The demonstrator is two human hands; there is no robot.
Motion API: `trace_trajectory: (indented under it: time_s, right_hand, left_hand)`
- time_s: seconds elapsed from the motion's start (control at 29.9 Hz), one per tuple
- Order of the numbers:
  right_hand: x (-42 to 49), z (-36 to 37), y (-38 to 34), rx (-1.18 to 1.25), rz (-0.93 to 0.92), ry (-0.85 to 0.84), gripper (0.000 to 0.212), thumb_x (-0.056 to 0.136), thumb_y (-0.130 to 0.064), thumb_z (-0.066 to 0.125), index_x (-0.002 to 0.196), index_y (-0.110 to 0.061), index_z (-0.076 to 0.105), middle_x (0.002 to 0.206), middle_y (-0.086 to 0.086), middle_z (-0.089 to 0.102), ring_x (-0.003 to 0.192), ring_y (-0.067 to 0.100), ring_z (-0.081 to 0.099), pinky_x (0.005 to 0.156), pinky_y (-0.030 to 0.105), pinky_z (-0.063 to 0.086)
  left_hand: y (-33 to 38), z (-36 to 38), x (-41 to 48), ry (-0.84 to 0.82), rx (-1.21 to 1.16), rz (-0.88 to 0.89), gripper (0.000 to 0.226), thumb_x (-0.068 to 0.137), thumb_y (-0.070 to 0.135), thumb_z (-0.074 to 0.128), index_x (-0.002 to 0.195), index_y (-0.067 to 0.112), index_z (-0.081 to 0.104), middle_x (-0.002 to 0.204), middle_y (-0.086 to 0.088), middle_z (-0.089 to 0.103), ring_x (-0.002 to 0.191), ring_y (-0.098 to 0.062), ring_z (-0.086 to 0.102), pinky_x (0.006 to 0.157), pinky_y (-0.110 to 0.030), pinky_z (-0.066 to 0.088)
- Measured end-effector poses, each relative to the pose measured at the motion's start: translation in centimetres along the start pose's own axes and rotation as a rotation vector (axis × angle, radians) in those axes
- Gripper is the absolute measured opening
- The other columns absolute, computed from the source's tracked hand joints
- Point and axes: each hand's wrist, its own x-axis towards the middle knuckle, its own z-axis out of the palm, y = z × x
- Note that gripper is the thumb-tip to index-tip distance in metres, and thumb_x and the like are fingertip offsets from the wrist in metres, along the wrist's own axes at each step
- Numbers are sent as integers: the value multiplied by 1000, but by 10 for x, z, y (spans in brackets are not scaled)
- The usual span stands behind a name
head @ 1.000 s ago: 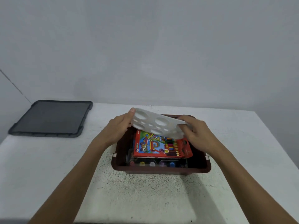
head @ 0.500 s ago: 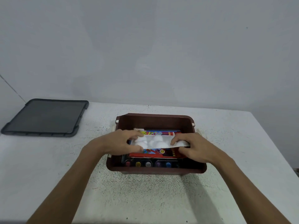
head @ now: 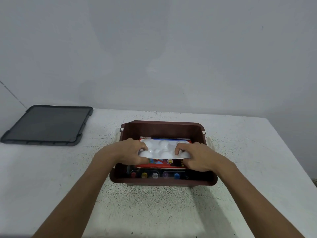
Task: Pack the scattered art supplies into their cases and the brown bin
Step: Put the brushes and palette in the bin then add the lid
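The white palette (head: 163, 150) sits over a red crayon box (head: 159, 162) inside the brown bin (head: 163, 182), with a row of paint pots (head: 155, 175) at 6 o'clock of it. The left hand (head: 127, 151) grips its 9 o'clock end with curled fingers, and the right hand (head: 197, 157) grips its 3 o'clock end. A gray lid (head: 46, 125) lies at 10 o'clock on the table (head: 154, 208).

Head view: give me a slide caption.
Left hand and right hand hold a white palette on the red box inside the brown bin.
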Motion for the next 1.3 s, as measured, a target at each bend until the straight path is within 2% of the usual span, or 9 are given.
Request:
trace_trajectory:
  time_s: [0.13, 0.3, 0.53, 0.8, 0.9, 0.97, 1.07, 1.14, 1.3]
  right_hand:
    - [-2, -1, -5, -38, 10, -11, 34, 80, -31, 57, 112, -39, 52, 98, -9, 51, 94, 22, 55, 81, 33, 43]
    - [-1, 7, -9, -159, -14, 19, 43, 79, -56, 58, 117, -37, 52, 121, -5, 57, 108, 19, 54, 90, 39, 47]
    - [2, 15, -6, -175, -27, 84, 47, 81, -66, 52, 116, -35, 55, 123, -6, 59, 116, 18, 52, 92, 39, 46]
    - [6, 15, -5, 77, -39, 219, 32, 92, -37, 58, 121, -24, 57, 130, -6, 52, 106, 17, 57, 94, 39, 47]
    - [13, 11, -11, 88, -61, 289, 28, 93, -32, 57, 119, -22, 59, 126, -4, 55, 102, 17, 59, 92, 39, 48]
    - [20, 7, -20, 103, -95, 330, 26, 94, -29, 56, 118, -21, 61, 122, -3, 58, 106, 16, 58, 93, 37, 47]
    - [35, 0, -42, 139, -129, 366, 26, 95, -27, 56, 120, -21, 61, 121, -4, 60, 109, 13, 56, 95, 32, 47]
    - [46, -4, -61, 157, -151, 376, 26, 96, -26, 55, 120, -20, 61, 120, -4, 62, 109, 13, 56, 93, 30, 46]
    - [82, -7, -120, 231, -224, 366, 27, 96, -22, 53, 122, -19, 61, 117, -3, 63, 105, 13, 58, 91, 29, 46]
  left_hand:
    - [-6, 7, 5, 5, 49, -48, 65, 83, 52, 62, 140, 25, 45, 125, -6, 57, 96, -17, 58, 86, -30, 50]
    - [-5, 15, 8, 16, 141, -88, 88, 72, 68, 66, 144, 27, 35, 127, -8, 54, 108, -25, 57, 92, -39, 50]
    - [-5, 19, 9, 117, 133, -71, 92, 72, 80, 57, 143, 23, 40, 128, -9, 57, 112, -24, 56, 93, -37, 48]
    - [-15, 26, 12, 318, 63, 9, 65, 88, 63, 49, 136, 19, 49, 121, -3, 64, 113, -23, 58, 93, -37, 47]
    - [-20, 22, 4, 425, 61, 73, 66, 86, 65, 42, 134, 21, 53, 125, 2, 62, 116, -18, 56, 95, -36, 46]
    - [-28, 17, -4, 535, 14, 127, 67, 82, 67, 34, 127, 24, 59, 118, 7, 65, 109, -13, 59, 92, -36, 49]
    - [-50, 9, -15, 693, -99, 171, 55, 85, 58, 41, 116, 21, 66, 111, 7, 69, 102, -11, 63, 88, -33, 51]
    - [-68, 5, -22, 782, -165, 154, 46, 88, 51, 48, 112, 18, 68, 108, 5, 70, 99, -11, 64, 87, -33, 53]
    - [-133, 3, -46, 873, -316, -69, 30, 92, 40, 59, 112, 19, 69, 110, 6, 70, 99, -8, 64, 89, -30, 50]
